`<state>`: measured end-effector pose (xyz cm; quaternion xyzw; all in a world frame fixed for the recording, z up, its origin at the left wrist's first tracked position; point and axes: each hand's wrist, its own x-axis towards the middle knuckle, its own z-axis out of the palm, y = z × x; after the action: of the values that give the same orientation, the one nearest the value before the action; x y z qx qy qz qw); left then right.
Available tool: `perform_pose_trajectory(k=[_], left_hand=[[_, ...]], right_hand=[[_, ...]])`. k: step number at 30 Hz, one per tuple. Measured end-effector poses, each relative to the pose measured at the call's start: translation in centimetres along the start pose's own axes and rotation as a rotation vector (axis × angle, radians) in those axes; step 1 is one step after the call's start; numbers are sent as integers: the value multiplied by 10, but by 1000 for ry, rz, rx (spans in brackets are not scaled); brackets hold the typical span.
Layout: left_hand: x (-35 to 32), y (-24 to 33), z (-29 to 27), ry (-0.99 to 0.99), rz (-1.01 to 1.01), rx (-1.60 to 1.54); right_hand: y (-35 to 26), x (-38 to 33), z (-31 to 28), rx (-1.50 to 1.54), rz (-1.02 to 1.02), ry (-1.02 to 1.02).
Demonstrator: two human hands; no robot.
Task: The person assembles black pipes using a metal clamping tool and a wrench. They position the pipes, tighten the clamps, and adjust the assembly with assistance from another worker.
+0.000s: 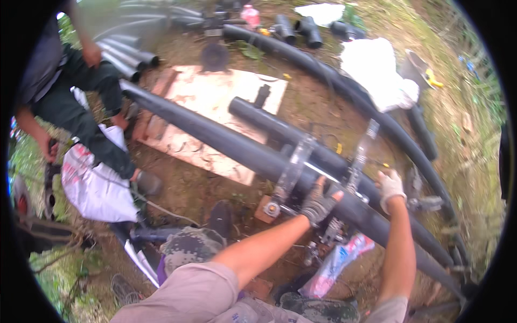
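Note:
My left hand, in a grey glove with bare fingertips, lies on a long black plastic pipe, its fingers spread over the top. Beyond the pipe, my right hand wears a whitish glove. Its fingers look curled, and blur hides what is in them, if anything. A shorter black pipe lies alongside the long one. Two metal clamp bars stand across the pipes: one clamp bar left of my left hand, the other clamp bar between my hands.
Another person sits at the left beside a white sack. A pale board lies under the pipes. A curved black pipe, a white bag and a bucket are beyond. A plastic packet lies near me.

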<state>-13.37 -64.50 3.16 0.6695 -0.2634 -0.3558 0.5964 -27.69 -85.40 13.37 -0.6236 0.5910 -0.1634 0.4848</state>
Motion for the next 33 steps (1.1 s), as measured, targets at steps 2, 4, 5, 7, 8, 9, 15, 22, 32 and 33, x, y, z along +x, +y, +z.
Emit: perform_pose_trajectory(k=[2, 4, 5, 7, 8, 9, 15, 22, 32, 33], left_hand=[[1, 6, 12, -21, 77, 34], [5, -8, -3, -162, 91, -20], [3, 3, -2, -218, 55, -41], [0, 17, -7, -234, 20, -50], [0, 17, -8, -240, 5, -37], [-2, 10, -7, -178, 41, -28], [-2, 19, 13, -70, -69, 22], [-3, 34, 15, -70, -195, 113], [-8, 31, 7, -80, -6, 126], [-8, 31, 10, -69, -22, 159]], right_hand=[[74, 99, -22, -21, -98, 31], [76, 143, 2, -212, -161, 85], [91, 173, -5, -205, -184, 163], [66, 187, 3, -237, -36, 184], [83, 221, 8, -227, -63, 250], [74, 227, 24, -94, -18, 241], [46, 260, 49, 262, 64, 100], [42, 270, 76, 233, 113, 125], [28, 277, 69, 275, 76, 184], [11, 252, 79, 347, 66, 184]])
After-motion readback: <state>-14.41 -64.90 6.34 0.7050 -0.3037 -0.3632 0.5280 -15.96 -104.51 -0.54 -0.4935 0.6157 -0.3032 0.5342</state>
